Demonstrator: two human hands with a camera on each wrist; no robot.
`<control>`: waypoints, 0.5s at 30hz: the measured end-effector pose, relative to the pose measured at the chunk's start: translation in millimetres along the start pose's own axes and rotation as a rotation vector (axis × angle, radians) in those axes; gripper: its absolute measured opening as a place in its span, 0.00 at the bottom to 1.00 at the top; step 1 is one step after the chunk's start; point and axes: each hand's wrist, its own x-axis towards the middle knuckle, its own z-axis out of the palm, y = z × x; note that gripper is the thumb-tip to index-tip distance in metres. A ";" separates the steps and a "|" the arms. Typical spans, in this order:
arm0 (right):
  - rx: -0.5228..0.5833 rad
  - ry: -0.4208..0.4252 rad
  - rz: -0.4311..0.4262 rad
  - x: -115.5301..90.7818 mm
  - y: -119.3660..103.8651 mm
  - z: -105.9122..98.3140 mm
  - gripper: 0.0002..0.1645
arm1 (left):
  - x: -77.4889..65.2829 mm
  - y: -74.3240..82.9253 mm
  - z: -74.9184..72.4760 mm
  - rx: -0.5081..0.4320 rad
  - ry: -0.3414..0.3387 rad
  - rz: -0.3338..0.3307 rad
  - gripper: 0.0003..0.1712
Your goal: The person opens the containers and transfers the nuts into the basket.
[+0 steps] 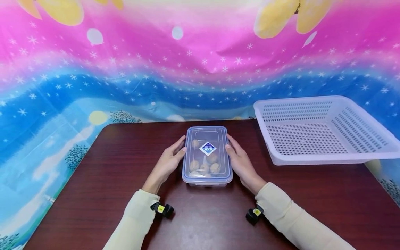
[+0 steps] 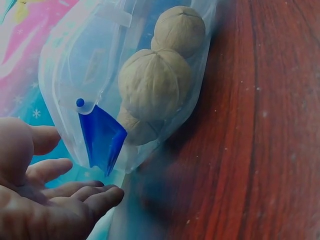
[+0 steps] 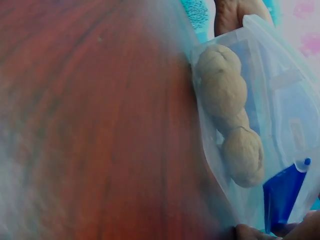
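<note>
A clear lidded plastic box (image 1: 207, 133) with a blue rim and a diamond label stands on the table, round tan walnuts (image 1: 204, 168) showing inside. Beside its left wall, my left hand (image 1: 167, 163) has extended fingers; in the left wrist view they are close to a blue side latch (image 2: 102, 140) that hangs at an angle. My right hand (image 1: 243, 163) lies along the opposite wall, fingers extended. Another blue latch (image 3: 284, 195) angles out near the right fingertips (image 3: 252, 233); whether they touch it is hard to tell.
To the right on the dark red wooden table (image 1: 125, 152) sits a white perforated plastic basket (image 1: 297, 158). A colourful patterned cloth (image 1: 200, 69) hangs behind the table's back edge. Both wrists wear small black cameras.
</note>
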 end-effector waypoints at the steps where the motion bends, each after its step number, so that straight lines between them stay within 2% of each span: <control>1: -0.002 0.001 -0.002 0.2 -0.3 -1.2 0.32 | 0.1 -0.2 -0.1 0.013 0.010 0.001 0.33; 6: -0.010 0.010 -0.020 1.6 -3.4 -6.2 0.33 | -0.5 1.1 -0.5 0.035 0.047 0.009 0.34; 15: -0.109 0.064 -0.045 3.1 -11.8 -13.1 0.32 | -2.3 5.8 2.0 0.101 0.122 0.022 0.35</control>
